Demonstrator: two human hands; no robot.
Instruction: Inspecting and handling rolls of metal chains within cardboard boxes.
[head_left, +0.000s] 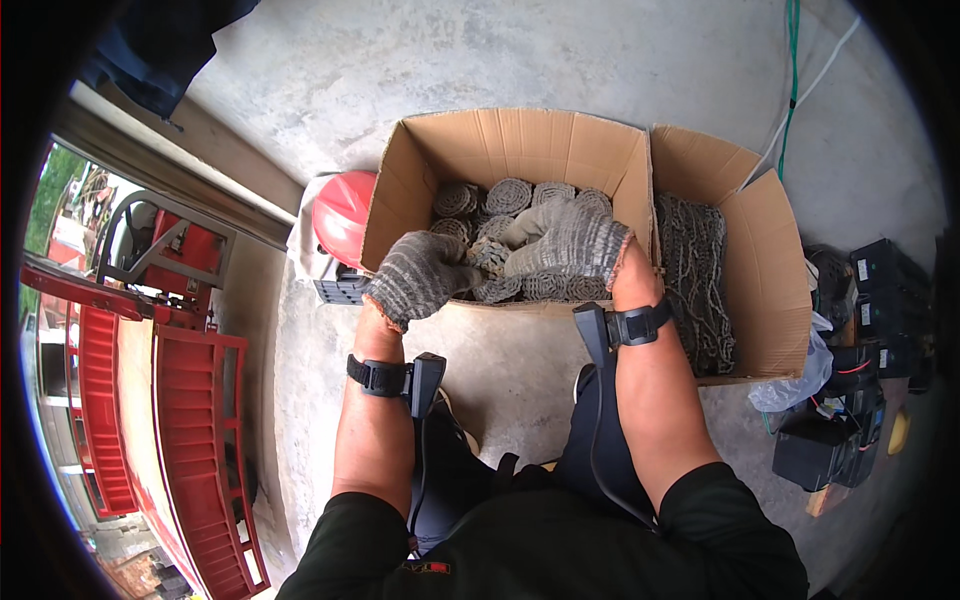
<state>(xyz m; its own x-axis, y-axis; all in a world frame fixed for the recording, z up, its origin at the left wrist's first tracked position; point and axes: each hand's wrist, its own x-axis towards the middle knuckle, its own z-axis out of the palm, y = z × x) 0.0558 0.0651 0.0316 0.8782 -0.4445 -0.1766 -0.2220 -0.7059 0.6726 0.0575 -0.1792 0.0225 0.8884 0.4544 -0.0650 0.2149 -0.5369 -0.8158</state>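
Rolled-up metal chains stand in rows inside an open cardboard box in front of me. My left hand, in a grey knitted glove, reaches over the near left corner of the box with its fingers curled. My right hand, gloved the same way, comes in over the near right side, fingers bent inward. Between the two hands is one chain roll, gripped from both sides. The gloves and the roll partly hide the fingertips.
A second cardboard box on the right holds long grey chain lengths. Left of the first box is a red rounded object. Black battery-like boxes and a plastic bag lie far right. A red vehicle stands left.
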